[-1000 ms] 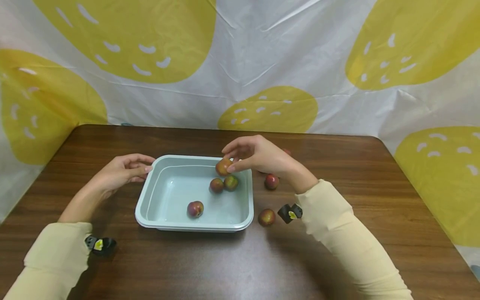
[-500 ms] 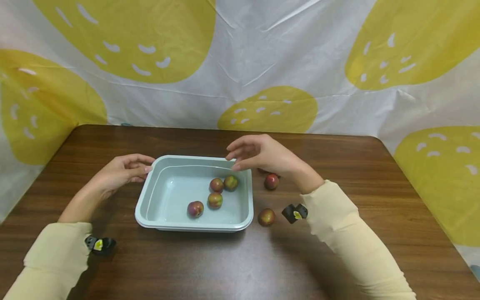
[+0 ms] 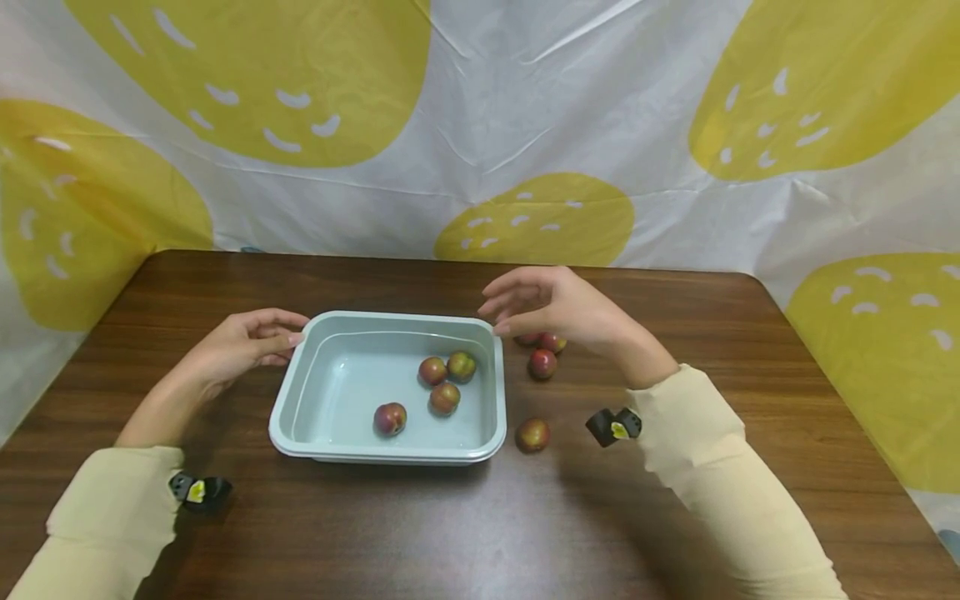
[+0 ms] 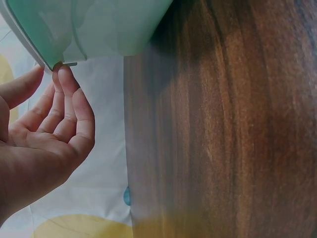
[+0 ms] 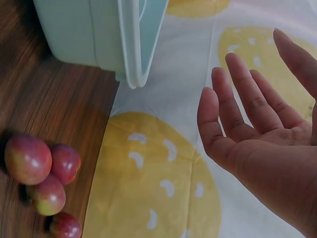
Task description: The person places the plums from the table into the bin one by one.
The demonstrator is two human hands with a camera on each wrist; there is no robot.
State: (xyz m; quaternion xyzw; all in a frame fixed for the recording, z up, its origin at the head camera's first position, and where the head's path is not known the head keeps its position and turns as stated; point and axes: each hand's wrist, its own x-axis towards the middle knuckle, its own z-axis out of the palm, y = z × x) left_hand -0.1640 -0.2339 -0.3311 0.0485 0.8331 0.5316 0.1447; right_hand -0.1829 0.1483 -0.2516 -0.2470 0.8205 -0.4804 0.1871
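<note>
A pale blue-green plastic basin (image 3: 337, 412) stands on the table, with several red-green plums (image 3: 390, 419) on its floor. My left hand (image 3: 243, 346) pinches the basin's far left corner; the left wrist view shows thumb and fingertips (image 4: 67, 77) on either side of the rim. Nothing is in my right hand (image 3: 562, 308), which hovers by the far right corner with fingers relaxed and spread. In the right wrist view that hand (image 5: 262, 114) is apart from the basin (image 5: 81, 34). Below it, a cluster of plums (image 3: 542, 363) lies beside the basin, partly hidden by the hand.
A single plum (image 3: 533, 435) lies on the wooden table (image 3: 420, 533) near the basin's right front corner. Behind the table's far edge hangs a white curtain (image 3: 517, 125) with yellow fruit shapes. Black wrist cameras (image 3: 613, 427) sit at both sleeves.
My right hand has let go of a plum, which dropped into the basin and rolled among the others. That hand has since drawn back to the right; the left hand stays in place.
</note>
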